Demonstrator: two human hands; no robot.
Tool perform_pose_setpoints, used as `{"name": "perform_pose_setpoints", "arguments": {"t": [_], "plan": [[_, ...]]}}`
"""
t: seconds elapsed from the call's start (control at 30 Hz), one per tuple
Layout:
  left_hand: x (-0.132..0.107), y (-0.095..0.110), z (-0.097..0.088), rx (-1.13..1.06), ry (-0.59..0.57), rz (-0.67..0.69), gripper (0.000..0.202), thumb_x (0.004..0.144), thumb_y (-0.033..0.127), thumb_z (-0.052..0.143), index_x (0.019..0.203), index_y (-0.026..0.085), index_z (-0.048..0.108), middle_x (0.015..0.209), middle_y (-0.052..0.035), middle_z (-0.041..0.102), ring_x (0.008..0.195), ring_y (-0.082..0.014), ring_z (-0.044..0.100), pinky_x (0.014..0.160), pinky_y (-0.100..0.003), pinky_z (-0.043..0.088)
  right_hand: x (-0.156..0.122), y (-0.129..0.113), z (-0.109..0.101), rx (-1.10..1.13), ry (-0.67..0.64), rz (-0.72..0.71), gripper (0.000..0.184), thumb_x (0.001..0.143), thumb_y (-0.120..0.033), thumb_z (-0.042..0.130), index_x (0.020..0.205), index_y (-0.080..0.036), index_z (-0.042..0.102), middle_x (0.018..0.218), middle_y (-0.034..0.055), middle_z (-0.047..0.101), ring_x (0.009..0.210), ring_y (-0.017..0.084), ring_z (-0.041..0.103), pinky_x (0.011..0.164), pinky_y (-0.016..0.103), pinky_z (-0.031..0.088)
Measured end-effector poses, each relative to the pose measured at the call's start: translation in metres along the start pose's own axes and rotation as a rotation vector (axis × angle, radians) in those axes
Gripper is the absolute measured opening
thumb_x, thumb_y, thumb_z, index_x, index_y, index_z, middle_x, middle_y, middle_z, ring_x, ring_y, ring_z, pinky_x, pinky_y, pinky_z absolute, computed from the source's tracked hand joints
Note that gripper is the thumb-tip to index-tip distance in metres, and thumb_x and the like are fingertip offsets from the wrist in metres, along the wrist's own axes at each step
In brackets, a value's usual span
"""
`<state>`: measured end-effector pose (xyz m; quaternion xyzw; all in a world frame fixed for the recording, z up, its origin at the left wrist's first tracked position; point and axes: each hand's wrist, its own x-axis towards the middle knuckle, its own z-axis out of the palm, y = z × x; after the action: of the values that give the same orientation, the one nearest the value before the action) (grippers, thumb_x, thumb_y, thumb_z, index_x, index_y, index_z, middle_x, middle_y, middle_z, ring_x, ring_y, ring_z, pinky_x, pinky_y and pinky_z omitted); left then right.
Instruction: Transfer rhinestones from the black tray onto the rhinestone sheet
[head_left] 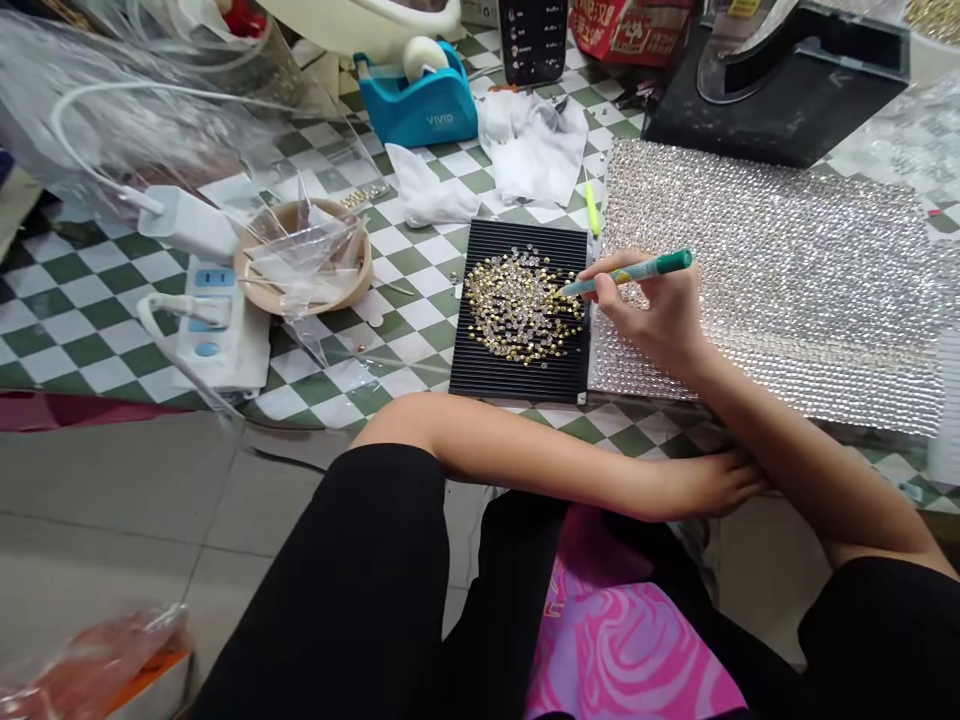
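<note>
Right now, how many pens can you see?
2. A green pen is held in the right hand, tip over the black tray. A yellow-green pen lies beside the tray's top right corner. Others may hide under the clutter.

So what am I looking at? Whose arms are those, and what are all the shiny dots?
There is no machine here, just a person at work. The camera sits on their head and looks down, so you see their own arms. The right hand holds a green pen, its tip over a heap of tiny gold and clear gems on a black ridged tray. Beside it lies a sparkly sheet. The left hand rests at the edge of the checked table, holding nothing I can see. Further back are a blue tape dispenser and a wooden bowl with plastic bags.
</note>
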<state>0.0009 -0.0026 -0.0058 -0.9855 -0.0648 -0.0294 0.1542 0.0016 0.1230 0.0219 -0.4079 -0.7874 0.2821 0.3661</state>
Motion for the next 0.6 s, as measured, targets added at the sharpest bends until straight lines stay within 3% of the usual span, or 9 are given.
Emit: {"name": "perform_pose_setpoints", "arguments": {"t": [0.2, 0.37, 0.47, 0.53, 0.6], "plan": [[0.000, 0.002, 0.001, 0.055, -0.019, 0.008, 0.078, 0.082, -0.005, 0.011, 0.152, 0.020, 0.033, 0.158, -0.0010, 0.040, 0.145, -0.0086, 0.039, 0.125, -0.030, 0.033, 0.002, 0.001, -0.001, -0.009, -0.021, -0.006, 0.015, 0.089, -0.027, 0.055, 0.085, -0.018, 0.067, 0.081, 0.0018, 0.071, 0.069, 0.010, 0.065, 0.066, 0.028, 0.053], [-0.002, 0.005, 0.000, 0.174, -0.081, 0.045, 0.072, 0.085, -0.002, 0.012, 0.155, 0.011, 0.025, 0.161, -0.0073, 0.034, 0.148, -0.0141, 0.035, 0.125, -0.034, 0.033, -0.001, -0.001, -0.024, 0.112, 0.101, -0.014, 0.015, 0.091, -0.030, 0.057, 0.089, -0.020, 0.069, 0.085, 0.0021, 0.071, 0.073, 0.011, 0.066, 0.068, 0.029, 0.057], [0.000, 0.007, -0.001, 0.260, -0.118, 0.069, 0.068, 0.087, 0.003, 0.013, 0.154, 0.006, 0.024, 0.162, -0.0136, 0.029, 0.149, -0.0163, 0.035, 0.122, -0.033, 0.037, -0.014, -0.001, -0.055, 0.116, 0.278, -0.005, 0.013, 0.090, -0.029, 0.061, 0.086, -0.021, 0.070, 0.082, 0.0011, 0.071, 0.068, 0.010, 0.066, 0.063, 0.026, 0.057], [0.000, 0.008, -0.001, 0.317, -0.116, 0.052, 0.066, 0.089, 0.007, 0.014, 0.153, 0.003, 0.024, 0.162, -0.0174, 0.028, 0.148, -0.0188, 0.036, 0.120, -0.032, 0.038, -0.030, 0.005, -0.082, 0.083, 0.467, -0.003, 0.014, 0.088, -0.030, 0.063, 0.084, -0.020, 0.071, 0.081, 0.0018, 0.071, 0.064, 0.010, 0.065, 0.060, 0.026, 0.056], [-0.001, 0.008, 0.001, 0.372, -0.082, 0.020, 0.065, 0.090, 0.011, 0.013, 0.154, 0.005, 0.025, 0.162, -0.0161, 0.029, 0.148, -0.0193, 0.037, 0.119, -0.032, 0.040, -0.052, 0.016, -0.112, 0.018, 0.645, 0.001, 0.014, 0.087, -0.032, 0.065, 0.081, -0.020, 0.071, 0.079, 0.0021, 0.069, 0.061, 0.010, 0.064, 0.059, 0.028, 0.056]]}}
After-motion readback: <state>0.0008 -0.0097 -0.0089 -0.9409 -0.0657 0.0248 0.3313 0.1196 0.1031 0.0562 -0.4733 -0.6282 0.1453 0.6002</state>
